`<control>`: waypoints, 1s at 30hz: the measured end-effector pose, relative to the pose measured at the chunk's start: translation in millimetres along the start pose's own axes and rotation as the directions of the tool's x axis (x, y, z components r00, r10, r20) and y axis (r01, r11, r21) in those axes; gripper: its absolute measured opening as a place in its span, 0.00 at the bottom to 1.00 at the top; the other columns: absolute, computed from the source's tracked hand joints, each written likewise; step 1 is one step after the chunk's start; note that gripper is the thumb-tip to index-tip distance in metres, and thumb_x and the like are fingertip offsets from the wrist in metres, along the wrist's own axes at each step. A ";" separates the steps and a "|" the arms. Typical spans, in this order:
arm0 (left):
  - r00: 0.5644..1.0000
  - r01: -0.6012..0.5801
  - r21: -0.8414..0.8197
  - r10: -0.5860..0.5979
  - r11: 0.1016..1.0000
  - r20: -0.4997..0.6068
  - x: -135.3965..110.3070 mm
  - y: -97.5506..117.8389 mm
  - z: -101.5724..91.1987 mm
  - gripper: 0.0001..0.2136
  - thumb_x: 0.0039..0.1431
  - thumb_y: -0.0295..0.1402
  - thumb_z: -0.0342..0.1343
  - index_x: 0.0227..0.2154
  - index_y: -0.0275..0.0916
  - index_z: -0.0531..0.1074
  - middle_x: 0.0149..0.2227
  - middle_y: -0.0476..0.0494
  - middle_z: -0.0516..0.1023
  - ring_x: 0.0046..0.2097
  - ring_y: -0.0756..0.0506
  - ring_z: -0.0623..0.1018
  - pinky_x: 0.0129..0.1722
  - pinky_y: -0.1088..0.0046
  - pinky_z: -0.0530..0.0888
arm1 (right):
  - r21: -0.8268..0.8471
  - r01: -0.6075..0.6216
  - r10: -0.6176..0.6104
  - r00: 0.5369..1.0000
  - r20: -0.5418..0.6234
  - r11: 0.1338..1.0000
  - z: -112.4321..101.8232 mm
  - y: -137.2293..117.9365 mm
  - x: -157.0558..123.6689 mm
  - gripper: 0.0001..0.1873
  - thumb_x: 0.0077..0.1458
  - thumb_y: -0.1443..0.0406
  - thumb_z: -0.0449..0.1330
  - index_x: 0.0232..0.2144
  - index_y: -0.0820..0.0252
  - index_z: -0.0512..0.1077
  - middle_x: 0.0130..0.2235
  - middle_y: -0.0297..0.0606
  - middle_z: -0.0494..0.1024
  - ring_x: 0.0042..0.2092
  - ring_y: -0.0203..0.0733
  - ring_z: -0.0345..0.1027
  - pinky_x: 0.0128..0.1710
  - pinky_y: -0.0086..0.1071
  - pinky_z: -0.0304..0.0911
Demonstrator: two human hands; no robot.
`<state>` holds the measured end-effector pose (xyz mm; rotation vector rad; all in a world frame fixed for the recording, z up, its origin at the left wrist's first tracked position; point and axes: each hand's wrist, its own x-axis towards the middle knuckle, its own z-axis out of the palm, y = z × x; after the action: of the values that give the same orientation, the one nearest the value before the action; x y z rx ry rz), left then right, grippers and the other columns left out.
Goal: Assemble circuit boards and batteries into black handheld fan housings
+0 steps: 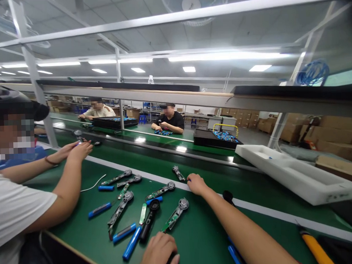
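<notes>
Nearest, the left hand point(159, 250) curls around a dark piece point(170, 260), mostly hidden. Just past it, several handle assemblies point(175, 216) lie with boards exposed, blue cells point(132, 243) outside; work looks midway — none appears closed up. The green bench point(202, 231) offers room between the forearms. Farther, the right hand point(196, 184) bends at a small assembly point(177, 172) — grip unclear — by the pale strip point(259, 208); a foam tray point(319, 192) limits the far right.

L hand point(160, 252) bare; R hand point(196, 184) + forearm point(235, 220) bare.

Smooth tabletop point(202, 233), matt plastic casing point(148, 223)
</notes>
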<state>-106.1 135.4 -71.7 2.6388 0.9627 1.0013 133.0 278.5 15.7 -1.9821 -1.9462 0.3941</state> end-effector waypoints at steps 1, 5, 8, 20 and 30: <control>1.000 0.013 -0.008 -0.013 1.000 0.018 -1.0 2.0 -2.8 0.05 0.64 0.31 0.54 0.33 0.44 0.73 0.37 0.47 0.82 0.40 0.43 0.81 0.43 0.68 0.78 | -0.001 0.017 -0.017 1.000 0.002 1.000 -2.4 -1.2 -2.2 0.16 0.68 0.60 0.62 0.54 0.60 0.72 0.56 0.44 0.75 0.53 0.50 0.73 0.52 0.49 0.72; 0.984 0.171 0.005 -0.171 0.985 0.039 -9.9 8.2 -8.6 0.11 0.69 0.35 0.46 0.38 0.43 0.75 0.50 0.37 0.80 0.53 0.38 0.79 0.53 0.62 0.77 | 0.040 0.123 -0.125 0.991 0.048 0.992 -9.3 -1.6 -32.8 0.16 0.68 0.59 0.62 0.53 0.60 0.73 0.55 0.44 0.76 0.53 0.49 0.74 0.53 0.50 0.72; 0.926 0.373 0.058 -0.375 0.926 0.030 -5.5 9.3 -8.8 0.17 0.71 0.36 0.40 0.47 0.39 0.74 0.62 0.27 0.70 0.64 0.33 0.71 0.61 0.52 0.72 | 0.086 0.221 -0.229 0.969 0.095 0.972 -13.1 2.9 -79.1 0.15 0.69 0.63 0.59 0.55 0.58 0.73 0.57 0.43 0.77 0.56 0.49 0.73 0.58 0.48 0.68; 0.683 0.637 0.123 -0.631 0.761 0.367 119.7 8.5 -8.7 0.09 0.66 0.35 0.62 0.42 0.35 0.75 0.43 0.44 0.79 0.43 0.43 0.80 0.45 0.58 0.79 | -0.038 0.060 -0.056 0.992 0.111 0.997 -20.0 47.3 -198.5 0.10 0.55 0.71 0.61 0.40 0.67 0.79 0.45 0.61 0.80 0.49 0.71 0.73 0.46 0.57 0.68; 0.850 0.509 -0.715 -0.413 0.480 0.328 163.9 53.4 46.9 0.16 0.71 0.48 0.50 0.46 0.38 0.69 0.27 0.55 0.65 0.22 0.53 0.65 0.22 0.75 0.67 | 0.699 0.072 0.034 0.990 -0.137 0.712 -2.0 70.5 -180.4 0.21 0.66 0.56 0.49 0.56 0.61 0.65 0.47 0.50 0.79 0.47 0.52 0.75 0.50 0.47 0.68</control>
<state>44.7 199.1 -0.1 1.5440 0.8579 0.8411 193.0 97.6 -18.7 -1.4276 -1.4074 0.8262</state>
